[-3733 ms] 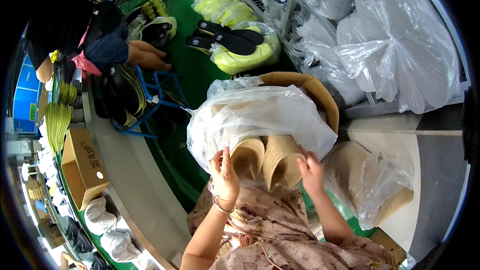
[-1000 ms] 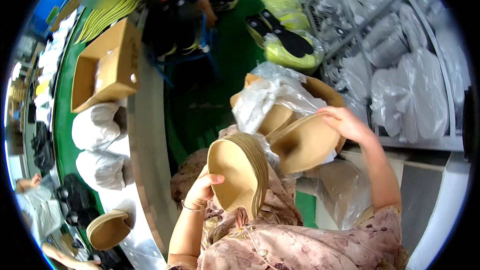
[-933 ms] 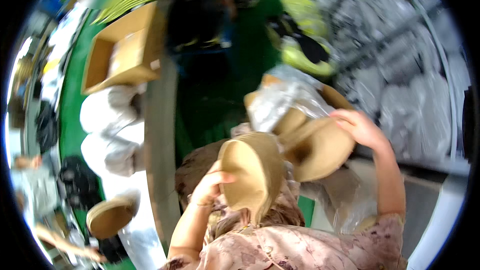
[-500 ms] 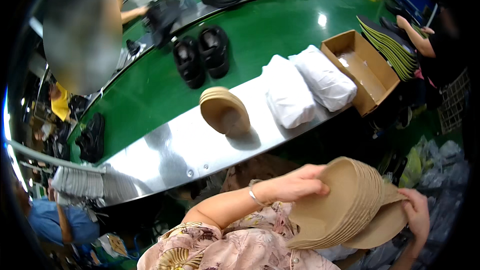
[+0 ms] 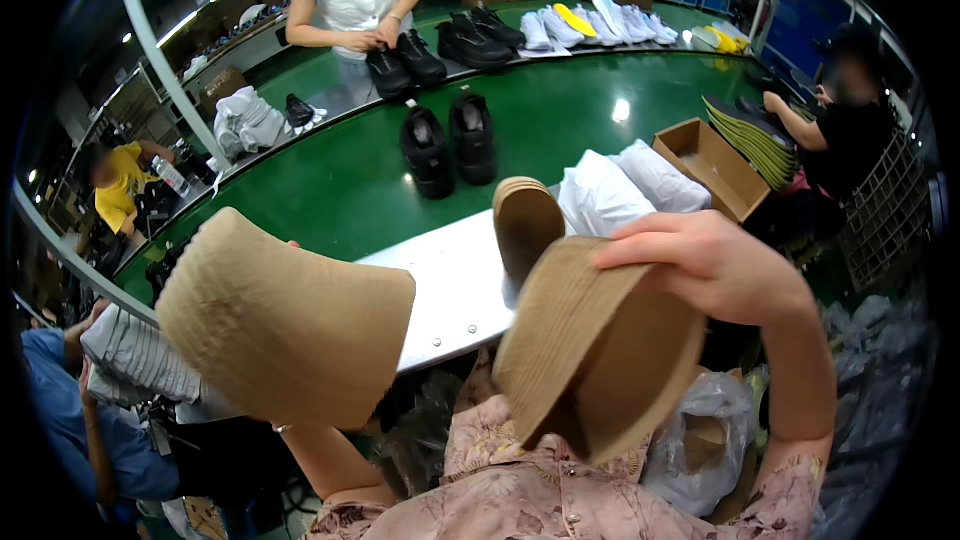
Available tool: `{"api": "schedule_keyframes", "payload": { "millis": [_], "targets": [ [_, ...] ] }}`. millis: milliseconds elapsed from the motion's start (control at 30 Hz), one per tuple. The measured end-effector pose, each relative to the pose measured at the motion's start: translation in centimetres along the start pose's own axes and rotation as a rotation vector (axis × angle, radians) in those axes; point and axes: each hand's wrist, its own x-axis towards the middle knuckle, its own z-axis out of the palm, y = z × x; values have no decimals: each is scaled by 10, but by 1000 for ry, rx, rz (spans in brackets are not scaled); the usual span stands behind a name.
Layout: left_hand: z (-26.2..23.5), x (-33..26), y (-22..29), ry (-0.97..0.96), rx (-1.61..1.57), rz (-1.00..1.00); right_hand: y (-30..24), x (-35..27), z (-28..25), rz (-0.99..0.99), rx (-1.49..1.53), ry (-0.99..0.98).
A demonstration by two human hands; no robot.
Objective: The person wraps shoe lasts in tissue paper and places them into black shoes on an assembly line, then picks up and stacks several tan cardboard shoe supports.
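My left hand [image 5: 293, 244] is mostly hidden behind a nested stack of curved tan cardboard inserts [image 5: 290, 325], which it holds up at the left; only a fingertip shows past the top edge. On the other side, my right hand [image 5: 705, 260] grips a second nested stack of the same inserts [image 5: 560, 340] by its upper rim, fingers over the outside. That stack is tilted, its hollow side toward the lower right. Between the two, a smaller group of tan inserts [image 5: 528, 225] stands on the metal ledge [image 5: 450, 305].
Black shoes [image 5: 450, 145] stand on the green belt ahead. White wrapped bundles [image 5: 605, 195], an open cardboard box [image 5: 710, 170] and stacked green-edged insoles [image 5: 745, 140] lie to the right. A co-worker in white [image 5: 360, 0] handles black shoes across the belt. Clear plastic bags [image 5: 700, 430] hang low by my right arm.
The stack both hands held together is now parted, one portion in each hand. My left hand has swung left and up, my right hand up over the ledge. The view has tilted up.
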Motion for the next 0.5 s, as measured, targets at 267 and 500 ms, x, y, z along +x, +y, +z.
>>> {"api": "schedule_keyframes", "payload": {
  "millis": [267, 500],
  "targets": [
    [-159, 5, -29, -106, 794, 285, -1, 101, 114, -269, -487, 164],
    [-154, -37, -46, -158, 802, 376, 37, 134, 200, -378, -891, 416]
  ]
}}
